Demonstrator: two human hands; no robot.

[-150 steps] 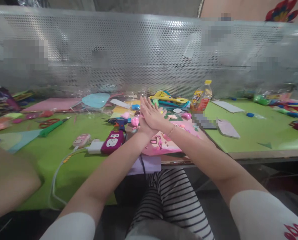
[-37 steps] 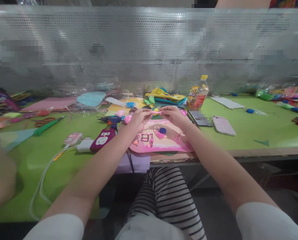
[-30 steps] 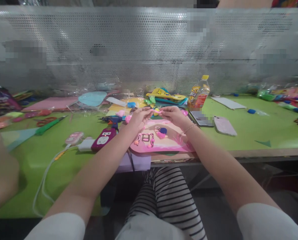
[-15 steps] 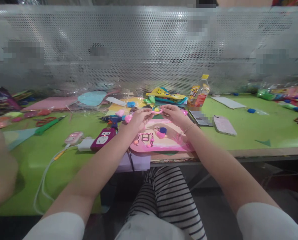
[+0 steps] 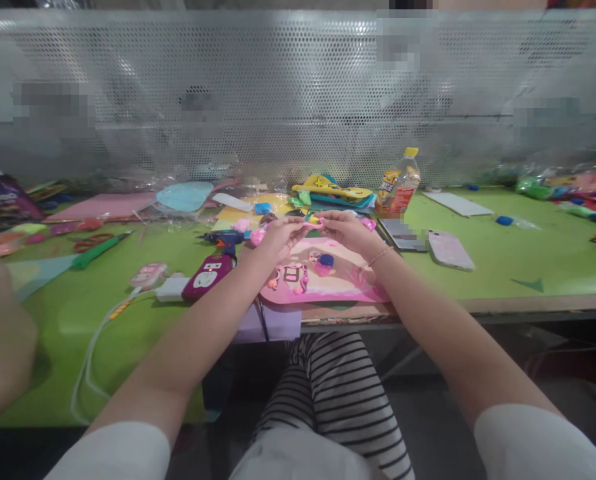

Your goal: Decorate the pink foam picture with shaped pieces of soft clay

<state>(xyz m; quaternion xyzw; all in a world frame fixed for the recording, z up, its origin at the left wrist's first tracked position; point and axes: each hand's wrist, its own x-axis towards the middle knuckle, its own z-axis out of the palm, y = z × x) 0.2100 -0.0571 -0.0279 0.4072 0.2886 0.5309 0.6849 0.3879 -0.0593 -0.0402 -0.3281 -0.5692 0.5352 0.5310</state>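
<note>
Above the far part of a pink decorated board (image 5: 328,293), a short pink strip of modelling clay (image 5: 314,225) is stretched between my two hands. My left hand (image 5: 284,235) pinches one end between thumb and fingers. The other end sits in the pinched fingers of my right hand (image 5: 347,231), with a bracelet on that wrist. Raised pieces decorate the board: a small figure with a blue round part (image 5: 324,264) and a dark-framed shape (image 5: 292,275). Beside my left hand lies a pink lump (image 5: 258,236); another pink lump (image 5: 368,225) is behind my right hand.
Left of the board are a purple power bank (image 5: 209,276), a white adapter (image 5: 172,289) with its cable, a glue gun (image 5: 224,240) and scissors (image 5: 92,243). A phone (image 5: 451,249) and a bottle (image 5: 399,187) stand right. Another person's arm (image 5: 3,333) enters at left.
Both hands stay over the board's far part. The pink strip now shows shorter and lower between my fingers, with the right fingertips slightly shifted.
</note>
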